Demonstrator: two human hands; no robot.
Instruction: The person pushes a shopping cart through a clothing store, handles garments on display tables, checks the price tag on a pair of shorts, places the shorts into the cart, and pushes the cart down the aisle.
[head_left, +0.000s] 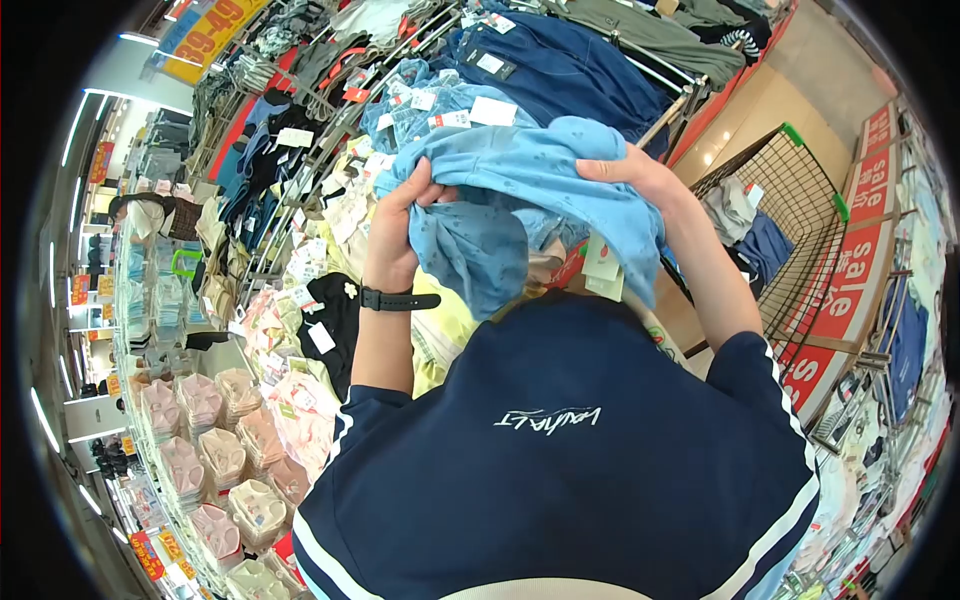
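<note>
Your left hand at nine o'clock and right hand at two o'clock both clamp the light blue printed cotton garment, lifted chest-high over the hanging clothes rack, so its paper tags dangle free.

Light blue garment with small darker-blue print, black watch strap, navy shirt — white stripes, red sale signs — white lettering

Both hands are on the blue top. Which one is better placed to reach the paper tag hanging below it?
Probably the right hand. It grips the blue top on the side where the tag hangs, just below it. The left hand clutches the bunched fabric on the far side from the tag.
</note>
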